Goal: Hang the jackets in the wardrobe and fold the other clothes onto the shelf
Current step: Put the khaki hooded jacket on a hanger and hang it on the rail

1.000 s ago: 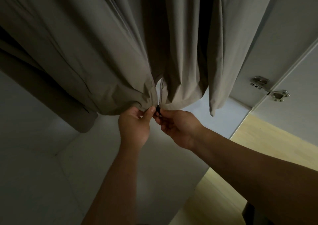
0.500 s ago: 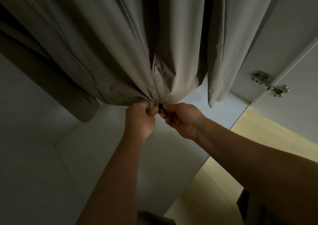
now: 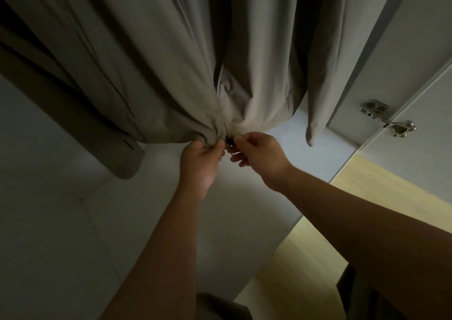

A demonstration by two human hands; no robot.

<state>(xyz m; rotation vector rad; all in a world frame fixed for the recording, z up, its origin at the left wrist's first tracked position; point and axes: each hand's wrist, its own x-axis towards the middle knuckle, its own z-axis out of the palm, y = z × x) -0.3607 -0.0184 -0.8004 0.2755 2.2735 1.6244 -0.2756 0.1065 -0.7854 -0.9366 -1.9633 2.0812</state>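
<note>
A grey-beige jacket [image 3: 171, 58] hangs inside the wardrobe and fills the upper half of the view. One sleeve [image 3: 117, 153] droops at the left. My left hand [image 3: 201, 159] grips the bunched bottom hem on the left side of the front opening. My right hand [image 3: 260, 154] pinches the small dark zipper pull [image 3: 229, 140] at the hem, right beside the left hand. The two front edges meet at my fingers. The hanger and rail are out of view.
The wardrobe's white floor panel [image 3: 73, 221] lies below the jacket. The open door [image 3: 415, 50] stands at the right with a metal hinge [image 3: 389, 121]. Light wooden flooring [image 3: 318, 258] shows at the lower right.
The two front edges of the jacket have been drawn together at the hem, closing the gap seen earlier. Both hands stay at the hem.
</note>
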